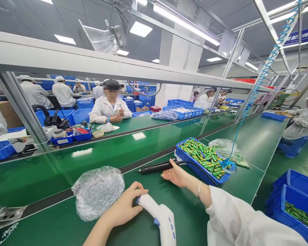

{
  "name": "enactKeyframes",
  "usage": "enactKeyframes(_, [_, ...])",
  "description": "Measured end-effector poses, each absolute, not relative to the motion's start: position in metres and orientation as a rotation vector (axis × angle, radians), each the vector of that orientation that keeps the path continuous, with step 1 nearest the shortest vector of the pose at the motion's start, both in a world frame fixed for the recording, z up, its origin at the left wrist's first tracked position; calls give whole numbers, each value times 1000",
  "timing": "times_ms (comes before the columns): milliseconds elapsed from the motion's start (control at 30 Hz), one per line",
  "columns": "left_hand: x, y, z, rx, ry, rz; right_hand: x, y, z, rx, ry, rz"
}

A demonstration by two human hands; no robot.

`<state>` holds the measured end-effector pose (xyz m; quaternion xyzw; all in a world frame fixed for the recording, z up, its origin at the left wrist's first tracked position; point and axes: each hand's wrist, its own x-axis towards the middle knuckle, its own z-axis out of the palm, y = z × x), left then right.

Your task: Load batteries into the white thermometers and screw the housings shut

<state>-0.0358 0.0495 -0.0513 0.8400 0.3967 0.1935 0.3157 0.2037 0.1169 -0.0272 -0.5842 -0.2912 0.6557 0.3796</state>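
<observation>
My left hand (127,206) grips the blue-tipped end of a white gun-shaped device (166,223) with a blue trigger. The device's lower part runs out of view at the bottom edge. To the left, a clear plastic bag (78,196) of small silvery screws (102,193) lies beside this hand. My right hand (176,173) is open, fingers stretched and palm turned toward the left. Its thumb is at the rear end of a black electric screwdriver (155,167), which lies on the green bench with its bit pointing left. A dark cable trails from the screwdriver to the right.
Behind my right hand stands a blue bin (188,158) heaped with green-and-yellow batteries (202,153). A blue coiled air hose (238,133) hangs down to it, near another clear bag (223,145). A co-worker (110,102) sits across the line. Blue crates (295,208) stand low at right.
</observation>
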Motion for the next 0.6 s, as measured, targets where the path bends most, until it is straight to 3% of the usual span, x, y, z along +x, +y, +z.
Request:
enactKeyframes(133, [-41, 38, -11, 2050, 1003, 540, 224, 111, -18, -1674, -1051, 1624])
enactKeyframes(267, [-33, 26, 8, 1986, 1069, 697, 247, 122, 8, -1721, -1409, 1256])
enactKeyframes(433, [-16, 23, -4, 1973, 1086, 739, 295, 151, 35, -1892, -1720, 730])
enactKeyframes(600, [-7, 24, -28, 1860, 1000, 842, 322, 167, 23, -2163, -1888, 363])
